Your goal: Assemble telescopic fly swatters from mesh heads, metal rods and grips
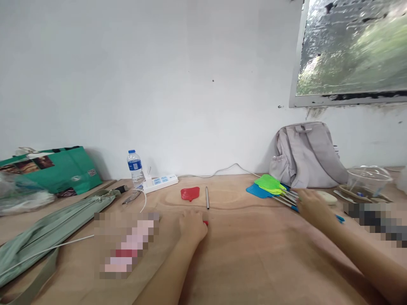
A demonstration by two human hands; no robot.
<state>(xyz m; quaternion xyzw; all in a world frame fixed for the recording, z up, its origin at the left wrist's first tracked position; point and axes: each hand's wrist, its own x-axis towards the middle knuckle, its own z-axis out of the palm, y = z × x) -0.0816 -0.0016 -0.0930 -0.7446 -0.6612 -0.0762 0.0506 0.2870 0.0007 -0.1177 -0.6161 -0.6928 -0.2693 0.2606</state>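
Note:
My left hand (193, 225) rests on the table with its fingers curled; a small red plastic piece (206, 223) pokes out beside the thumb, mostly hidden by the hand. Beyond it lie a red fly swatter head (190, 193) and a separate thin metal rod (207, 198). At the right, my right hand (310, 204) is closed around the metal shafts of several fly swatters (269, 184). Their green, yellow-green and blue heads lie fanned out to the left of the hand. A blue handle end (340, 218) shows beyond the wrist.
A power strip (161, 182) and a water bottle (135, 165) stand near the wall. A grey backpack (310, 154) leans there, beside a clear plastic container (369, 180). Left are a green bag (71, 171) and a folded grey-green cloth item (60, 224). Blurred patches hide some things.

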